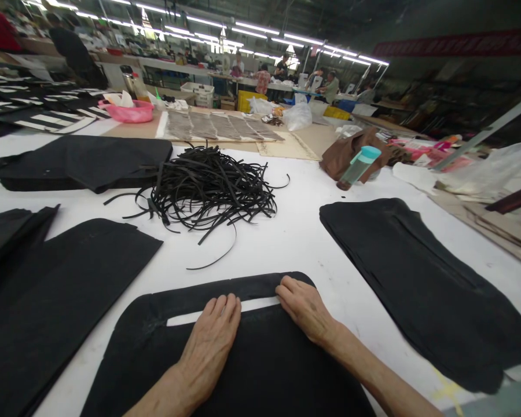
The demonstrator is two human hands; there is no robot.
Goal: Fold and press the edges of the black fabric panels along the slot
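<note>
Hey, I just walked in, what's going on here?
A person's left hand and right hand rest on a black fabric panel on a white table, beside a narrow white band. A tangled pile of thin black strips lies ahead, with another black fabric panel to the right.

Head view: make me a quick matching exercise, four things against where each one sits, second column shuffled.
Things:
1 left hand
2 pile of black strips
3 teal-capped bottle
4 pink basin

Places:
A on the tan surface, far left
B on the white table
C leaning on the brown cloth
D on the black fabric panel

Pairs: 1-D, 2-B, 3-C, 4-A
</note>
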